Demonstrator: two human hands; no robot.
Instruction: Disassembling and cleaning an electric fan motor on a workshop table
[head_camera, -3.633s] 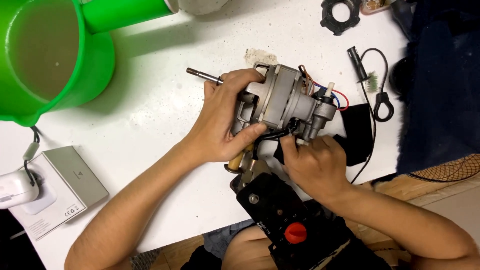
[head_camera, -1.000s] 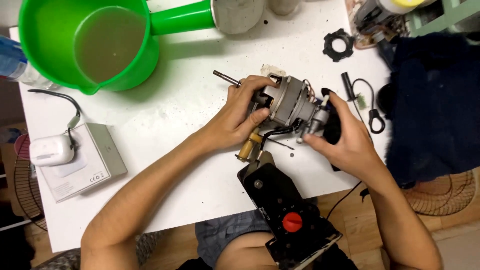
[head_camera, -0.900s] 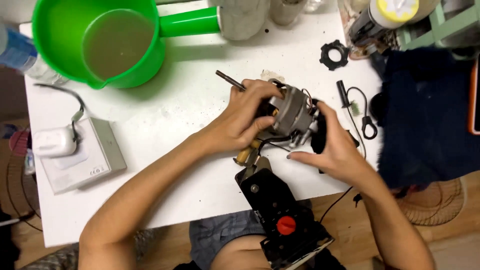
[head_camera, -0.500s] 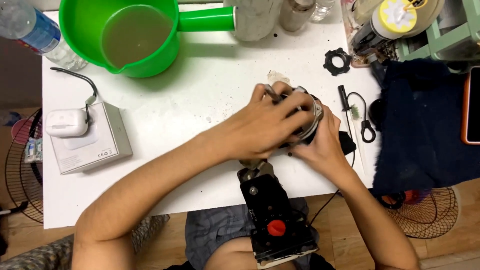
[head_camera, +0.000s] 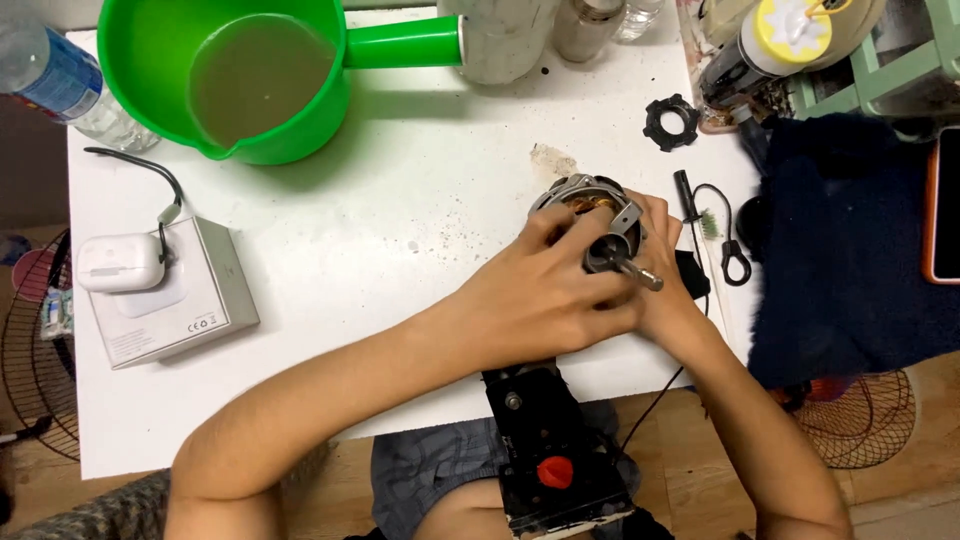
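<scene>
Both hands turned motor (head_camera: 590, 215), shaft (head_camera: 632, 272) now facing cam

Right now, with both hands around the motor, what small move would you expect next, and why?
Probably a slight re-grip to steady it. The left hand covers the grey motor from the near side, the right hand cups it from the right, and its shaft points up toward the camera, tilted, so the motor is not resting flat on the white table.

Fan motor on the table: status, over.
Left hand and right hand both grip the fan motor, shaft pointing toward the camera. Green jug stands apart.
</scene>
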